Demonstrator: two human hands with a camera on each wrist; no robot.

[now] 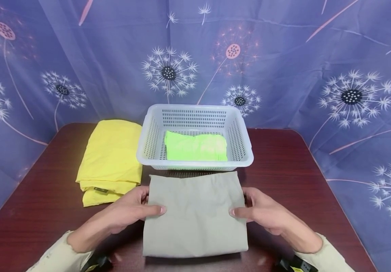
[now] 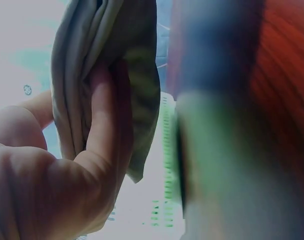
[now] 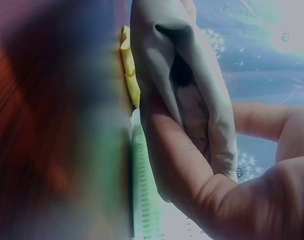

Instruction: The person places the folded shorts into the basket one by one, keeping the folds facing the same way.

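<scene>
A folded grey cloth garment [image 1: 195, 215] is held between both hands in front of the basket. My left hand [image 1: 132, 207] grips its left side, thumb on top and fingers underneath. On the opposite side my right hand [image 1: 266, 211] pinches it the same way. Several stacked layers of the grey garment [image 2: 74, 85] show at the edge in the left wrist view. Seen from the right wrist, the garment [image 3: 212, 100] has a gap between its folds, with the fingers below and the thumb on the other face.
A white perforated plastic basket [image 1: 195, 164] stands at the back middle, with a folded bright green cloth [image 1: 195, 147] inside. Left of it lies a folded yellow cloth [image 1: 112, 155] with a small dark label. The dark red table [image 1: 283, 162] meets a blue dandelion-print curtain [image 1: 113, 49] behind.
</scene>
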